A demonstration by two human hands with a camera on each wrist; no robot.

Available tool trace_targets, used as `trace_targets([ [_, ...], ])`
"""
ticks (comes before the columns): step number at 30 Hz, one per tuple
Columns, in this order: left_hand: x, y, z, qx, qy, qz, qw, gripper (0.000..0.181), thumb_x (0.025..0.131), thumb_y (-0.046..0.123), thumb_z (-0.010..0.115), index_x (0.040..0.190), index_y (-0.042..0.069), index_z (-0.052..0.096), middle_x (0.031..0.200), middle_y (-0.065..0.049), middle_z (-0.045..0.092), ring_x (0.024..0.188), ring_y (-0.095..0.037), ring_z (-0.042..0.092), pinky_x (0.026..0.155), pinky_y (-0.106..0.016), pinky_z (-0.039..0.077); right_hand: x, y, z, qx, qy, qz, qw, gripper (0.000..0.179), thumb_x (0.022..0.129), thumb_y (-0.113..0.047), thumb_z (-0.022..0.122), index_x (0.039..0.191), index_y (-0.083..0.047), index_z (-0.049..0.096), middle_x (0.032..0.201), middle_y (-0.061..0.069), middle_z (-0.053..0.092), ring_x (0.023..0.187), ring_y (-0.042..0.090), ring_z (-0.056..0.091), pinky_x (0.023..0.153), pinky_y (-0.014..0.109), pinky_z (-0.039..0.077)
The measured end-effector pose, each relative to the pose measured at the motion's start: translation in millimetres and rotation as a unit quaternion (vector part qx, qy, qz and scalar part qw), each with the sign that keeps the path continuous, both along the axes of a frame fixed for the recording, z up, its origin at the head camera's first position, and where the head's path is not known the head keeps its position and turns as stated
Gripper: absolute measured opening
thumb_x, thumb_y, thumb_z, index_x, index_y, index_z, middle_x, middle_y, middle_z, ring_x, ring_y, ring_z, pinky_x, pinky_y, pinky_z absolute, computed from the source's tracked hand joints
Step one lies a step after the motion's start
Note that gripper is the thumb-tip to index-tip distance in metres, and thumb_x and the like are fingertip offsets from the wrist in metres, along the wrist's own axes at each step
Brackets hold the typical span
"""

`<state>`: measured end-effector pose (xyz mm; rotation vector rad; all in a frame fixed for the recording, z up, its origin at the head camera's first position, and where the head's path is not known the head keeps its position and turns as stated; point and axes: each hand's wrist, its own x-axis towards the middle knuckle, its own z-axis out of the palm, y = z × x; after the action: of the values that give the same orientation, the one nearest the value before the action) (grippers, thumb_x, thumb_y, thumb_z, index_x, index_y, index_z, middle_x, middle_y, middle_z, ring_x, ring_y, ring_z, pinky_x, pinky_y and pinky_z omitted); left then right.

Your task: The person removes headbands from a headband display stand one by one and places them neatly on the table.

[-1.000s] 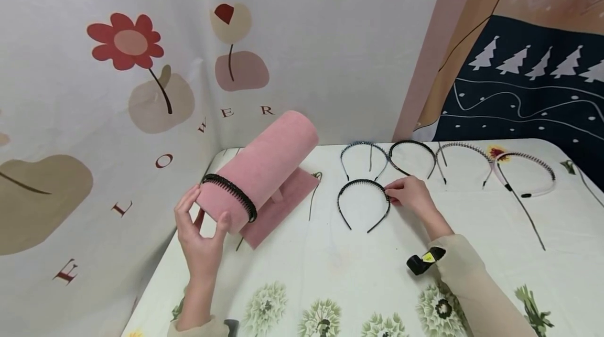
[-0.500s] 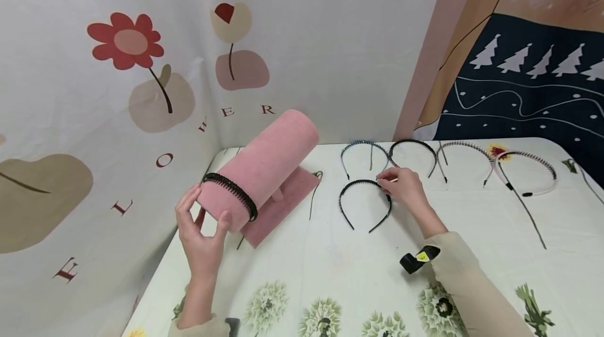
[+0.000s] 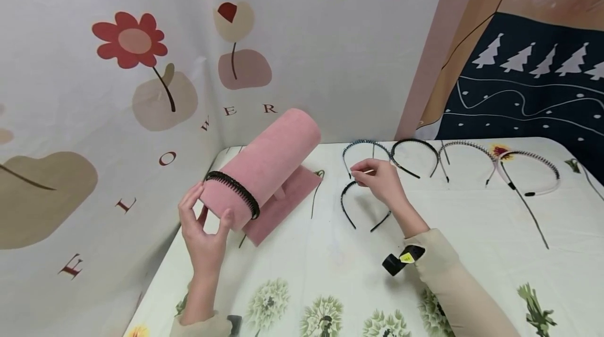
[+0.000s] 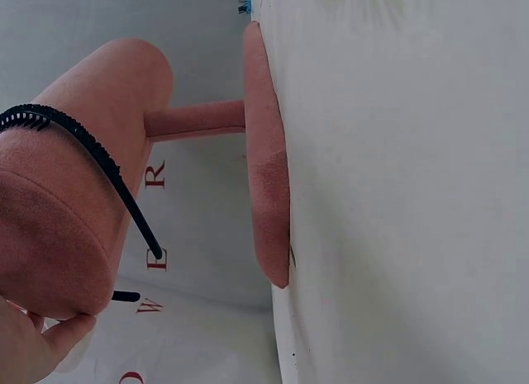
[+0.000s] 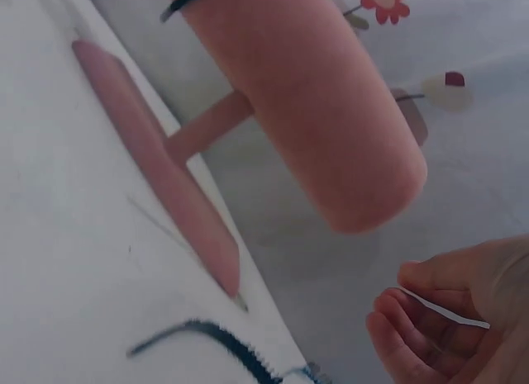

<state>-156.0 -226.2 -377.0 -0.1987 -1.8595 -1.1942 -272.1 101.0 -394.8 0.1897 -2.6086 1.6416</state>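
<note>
A pink velvety headband stand has a padded roll on a short post above a flat base. Around the roll's near end sits a black toothed headband. My left hand holds that end, thumb on one side and fingers on the other. My right hand, its fingers loosely curled, is over another dark toothed headband on the table and hides part of its arch. In the right wrist view, this hand's fingers hold nothing that I can see, apart from the headband below.
Along the table's back lie a blue headband, a black headband, a brownish toothed headband and a pale toothed headband. The table's cloth is printed with flowers. A patterned curtain hangs behind.
My right hand has left the side of the dark headband and moved left across its arch. The headband stays almost in place. My left hand keeps its hold on the stand.
</note>
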Motion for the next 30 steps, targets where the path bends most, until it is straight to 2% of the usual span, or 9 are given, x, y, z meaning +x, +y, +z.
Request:
trace_targets([
  [4, 0.3, 0.7, 0.7, -0.001, -0.003, 0.002, 1.0, 0.061, 0.078, 0.0, 0.069, 0.133, -0.013, 0.047, 0.141, -0.03, 0.046, 0.134, -0.008, 0.046, 0.107, -0.014, 0.043, 4.4, -15.2, 7.6, -0.031, 0.012, 0.012, 0.9994, 0.018, 0.094, -0.015, 0.067, 0.106, -0.004, 0.074, 0.103, 0.017, 0.074, 0.091, 0.032, 0.073, 0.079, 0.03, 0.062],
  [14, 0.9, 0.4, 1.3, 0.001, -0.006, 0.004, 1.0, 0.061, 0.078, 0.001, 0.069, 0.134, -0.013, 0.047, 0.14, -0.03, 0.046, 0.134, -0.009, 0.046, 0.107, -0.014, 0.042, 20.0, -55.4, 22.0, -0.107, 0.049, 0.064, 0.9909, 0.016, 0.091, -0.011, 0.07, 0.104, -0.003, 0.074, 0.103, 0.014, 0.074, 0.086, 0.023, 0.074, 0.077, 0.027, 0.062],
  [20, 1.1, 0.1, 1.2, 0.0, -0.003, 0.004, 1.0, 0.062, 0.078, 0.001, 0.07, 0.133, -0.014, 0.046, 0.14, -0.03, 0.046, 0.133, -0.008, 0.046, 0.107, -0.014, 0.043, 29.4, -83.1, 24.0, -0.12, 0.084, 0.081, 0.9859, 0.016, 0.089, -0.013, 0.072, 0.103, -0.006, 0.075, 0.1, 0.009, 0.075, 0.088, 0.02, 0.071, 0.073, 0.022, 0.058],
  [30, 1.1, 0.2, 1.1, -0.001, -0.003, 0.004, 1.0, 0.061, 0.078, 0.0, 0.069, 0.134, -0.013, 0.047, 0.14, -0.03, 0.046, 0.133, -0.009, 0.046, 0.107, -0.014, 0.043, 48.0, -127.3, 24.6, -0.168, 0.111, 0.131, 0.9708, 0.014, 0.086, -0.009, 0.074, 0.1, -0.005, 0.074, 0.097, 0.011, 0.074, 0.087, 0.022, 0.073, 0.078, 0.033, 0.062],
])
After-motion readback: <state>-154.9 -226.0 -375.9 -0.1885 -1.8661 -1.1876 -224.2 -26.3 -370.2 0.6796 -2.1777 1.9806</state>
